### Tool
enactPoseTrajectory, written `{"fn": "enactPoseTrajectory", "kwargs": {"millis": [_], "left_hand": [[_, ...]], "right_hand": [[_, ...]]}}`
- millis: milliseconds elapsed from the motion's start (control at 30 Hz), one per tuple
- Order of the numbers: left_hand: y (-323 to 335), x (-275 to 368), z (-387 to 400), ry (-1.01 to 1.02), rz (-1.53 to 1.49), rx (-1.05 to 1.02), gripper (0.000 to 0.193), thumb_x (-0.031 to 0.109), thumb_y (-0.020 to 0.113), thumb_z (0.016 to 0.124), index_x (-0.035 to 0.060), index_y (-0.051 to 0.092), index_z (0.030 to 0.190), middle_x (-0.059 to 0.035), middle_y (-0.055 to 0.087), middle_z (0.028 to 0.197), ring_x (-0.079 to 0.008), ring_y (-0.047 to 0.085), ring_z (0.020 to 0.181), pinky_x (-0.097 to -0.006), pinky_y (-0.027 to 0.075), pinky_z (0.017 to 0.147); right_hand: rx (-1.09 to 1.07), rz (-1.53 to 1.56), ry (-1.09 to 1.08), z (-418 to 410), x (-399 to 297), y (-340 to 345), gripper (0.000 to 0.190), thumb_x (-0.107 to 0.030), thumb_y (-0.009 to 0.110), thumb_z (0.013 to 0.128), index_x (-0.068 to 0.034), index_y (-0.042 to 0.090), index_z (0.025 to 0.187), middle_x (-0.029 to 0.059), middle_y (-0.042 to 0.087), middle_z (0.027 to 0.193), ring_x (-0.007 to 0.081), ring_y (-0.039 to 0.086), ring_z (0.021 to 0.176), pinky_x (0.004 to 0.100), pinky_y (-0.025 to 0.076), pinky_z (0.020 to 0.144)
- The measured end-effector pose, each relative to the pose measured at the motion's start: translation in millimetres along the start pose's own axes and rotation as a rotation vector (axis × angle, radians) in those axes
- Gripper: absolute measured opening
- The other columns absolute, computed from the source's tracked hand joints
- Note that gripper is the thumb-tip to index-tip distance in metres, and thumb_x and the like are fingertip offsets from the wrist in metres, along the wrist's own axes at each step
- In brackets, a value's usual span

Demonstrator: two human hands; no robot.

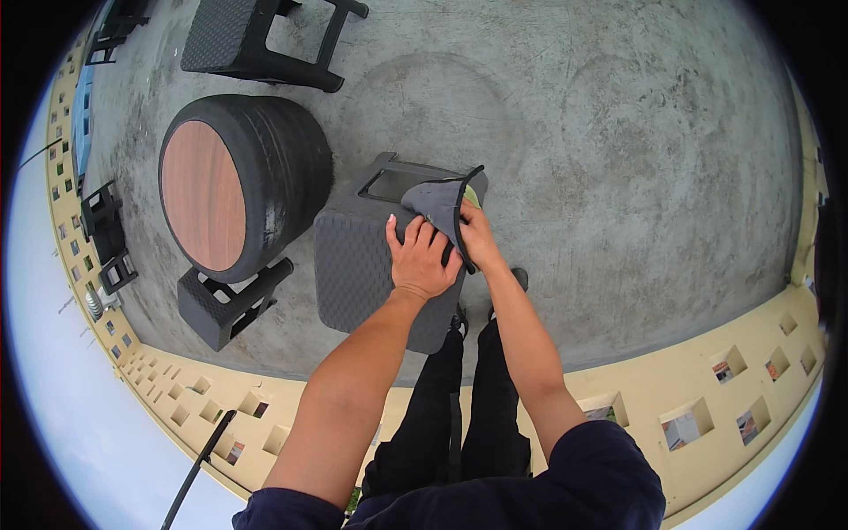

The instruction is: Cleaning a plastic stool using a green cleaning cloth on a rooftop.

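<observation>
Just in front of my legs is a grey plastic stool (pixel 354 271) with a woven-pattern seat and an opening in one side. My left hand (pixel 424 258) grips it from above, its fingers bent over the edge and its thumb close to the cloth. A grey cloth (pixel 434 199) with black edging and a yellow-green underside is bunched over the stool's side. My right hand (pixel 478 235) holds the cloth from its right, with the fingertips hidden in its fold. Whether the stool is upright or tipped is hard to tell.
Left of the stool stands a tyre table (pixel 285 159) with a round wood-grain top (pixel 204 195). Dark plastic stools stand behind it (pixel 222 33) and below it (pixel 212 308), with more at the far left (pixel 103 222). A cream perforated wall (pixel 636 411) borders the concrete floor (pixel 629 199).
</observation>
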State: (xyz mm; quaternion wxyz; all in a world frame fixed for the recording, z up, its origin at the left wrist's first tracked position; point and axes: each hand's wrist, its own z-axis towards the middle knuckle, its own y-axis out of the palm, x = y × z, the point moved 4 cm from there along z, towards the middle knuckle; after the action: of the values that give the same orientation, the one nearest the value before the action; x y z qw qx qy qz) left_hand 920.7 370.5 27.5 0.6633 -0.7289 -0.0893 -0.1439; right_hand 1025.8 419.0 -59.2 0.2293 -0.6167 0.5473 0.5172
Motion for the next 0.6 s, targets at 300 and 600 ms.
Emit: {"fn": "enactPoseTrajectory", "kwargs": {"millis": [300, 600], "left_hand": [[-0.9, 5.7, 4.8, 0.005, -0.065, 0.058, 0.036, 0.031, 0.067, 0.082, 0.0100, 0.069, 0.110, -0.0039, 0.063, 0.119, -0.0250, 0.052, 0.125, -0.0650, 0.016, 0.116], [1.2, 9.0, 6.4, -0.001, -0.084, 0.059, 0.035, 0.034, 0.067, 0.085, 0.0115, 0.070, 0.112, -0.0014, 0.064, 0.118, -0.0234, 0.053, 0.124, -0.0634, 0.016, 0.117]], "right_hand": [[0.502, 0.044, -0.123, -60.1, 41.0, -2.1, 0.047, -0.018, 0.059, 0.091, 0.003, 0.056, 0.132, 0.0128, 0.062, 0.129, 0.0263, 0.055, 0.124, 0.0377, 0.039, 0.109], [0.631, 0.423, 0.380, -28.6, 88.7, -27.9, 0.052, -0.021, 0.048, 0.099, -0.003, 0.043, 0.147, 0.0105, 0.053, 0.141, 0.0241, 0.051, 0.129, 0.0337, 0.039, 0.109]]}}
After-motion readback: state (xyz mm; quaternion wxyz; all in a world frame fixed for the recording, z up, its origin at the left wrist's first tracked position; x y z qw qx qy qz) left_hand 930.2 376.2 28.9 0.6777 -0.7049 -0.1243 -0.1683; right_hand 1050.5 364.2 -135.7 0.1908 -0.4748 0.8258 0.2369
